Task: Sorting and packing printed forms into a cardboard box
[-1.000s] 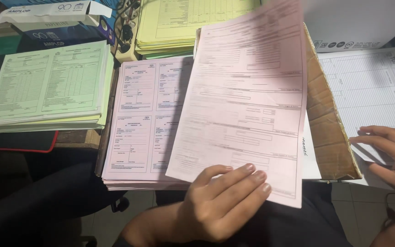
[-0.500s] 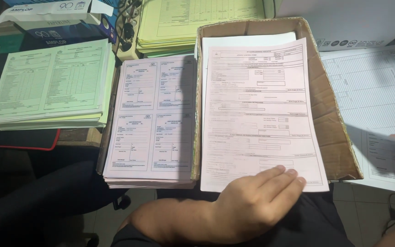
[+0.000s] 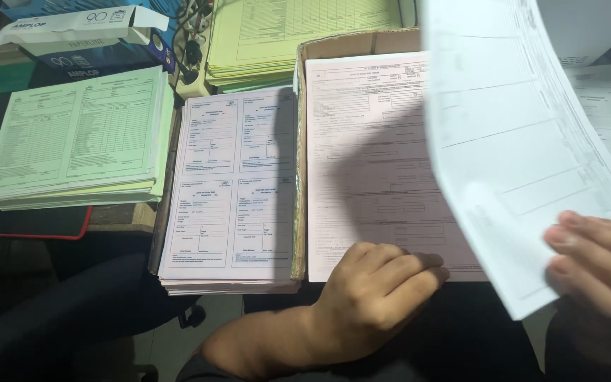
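- Head view shows your right hand (image 3: 602, 272) at 4 o'clock, its grip pinching the lower edge of a white sheet (image 3: 525, 141) that lifts up and away toward 1 o'clock.
- Your left hand (image 3: 376, 290) lies at 6 o'clock, fingers loosely curled and pressed down on the bottom edge of the pink form (image 3: 369, 163); it pins the paper and grasps nothing.
- That pink form lies flat on top of the pile in the cardboard box (image 3: 334, 46), partly shadowed by the raised sheet.
- Just left of the box, at 9 o'clock from it, sits a stack of pale violet forms (image 3: 231, 191); a green stack (image 3: 79, 138) lies farther out at 10 o'clock, and a yellow-green stack (image 3: 291, 35) at 12 o'clock.
- The white sheet looks thin, light and floppy: it bows under its own weight, and would likely crease or slip if squeezed hard.
- A hold at a corner or edge, thumb beneath and fingers on top, seems best.
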